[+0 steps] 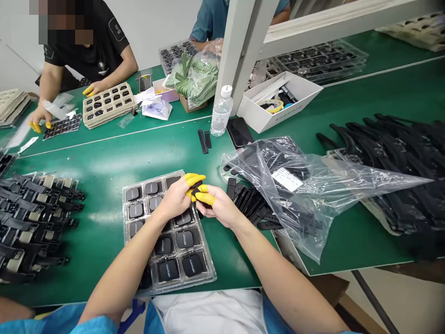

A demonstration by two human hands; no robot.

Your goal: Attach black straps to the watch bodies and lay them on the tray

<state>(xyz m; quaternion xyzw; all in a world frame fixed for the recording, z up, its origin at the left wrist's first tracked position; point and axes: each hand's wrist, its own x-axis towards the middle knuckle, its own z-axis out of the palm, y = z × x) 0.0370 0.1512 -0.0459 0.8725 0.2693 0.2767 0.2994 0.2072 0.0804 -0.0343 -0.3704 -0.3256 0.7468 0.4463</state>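
A clear plastic tray (187, 285) with rectangular pockets holds rounded-square black pieces (185, 239) and lies on the glossy green tabletop (100, 176) in front of the person. Over the tray's upper right edge, both bare hands meet, with yellow rubbery covers (195, 177) on several of their digits. The left hand (178, 198), on the tray side, has its fingers curled and pinches a small dark black part (195, 190). The right hand (218, 204), just beyond the tray's right edge, pinches the same part from the other side. The part sits between the fingertips of the two hands, mostly covered by them, so its exact shape cannot be told.

Right of the tray, near the right hand, is a heap of flat black straps (248, 202), partly under a crinkled transparent plastic bag (320, 195) with a white label. Beyond the tray's upper right corner lie two short black strap pieces (203, 141), with a clear plastic bottle (221, 113) standing farther off. Well left of the tray are rows of black bands (26, 227).
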